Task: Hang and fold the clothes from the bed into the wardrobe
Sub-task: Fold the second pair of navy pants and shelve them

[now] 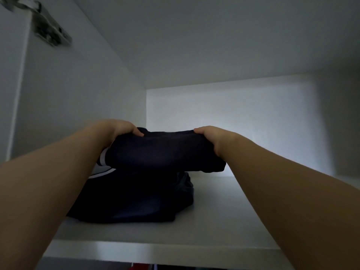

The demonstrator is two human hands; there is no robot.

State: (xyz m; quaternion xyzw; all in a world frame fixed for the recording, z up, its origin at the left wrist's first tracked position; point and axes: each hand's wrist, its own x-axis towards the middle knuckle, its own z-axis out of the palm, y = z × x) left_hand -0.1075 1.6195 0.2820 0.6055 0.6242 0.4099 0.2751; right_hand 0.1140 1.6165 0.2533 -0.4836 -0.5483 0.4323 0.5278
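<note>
**Partly Stowed: Folded Item Held at the Shelf**

Left hand [124,129] and right hand [212,137] each gripped one end of a folded dark garment [161,151]. The thumbs lay on top; the fingers curled beneath, out of view. The garment was held level inside the wardrobe compartment, just above, possibly touching, a striped dark garment [136,199]. That one lay on the white shelf [224,211], toward its left side. A metal hinge [48,30] showed at upper left.

Status, by judgement: at least one item appeared stowed. The held item was at the placing step and not yet released. The bed was out of view, so the clothes left to fold or hang could not be counted.
</note>
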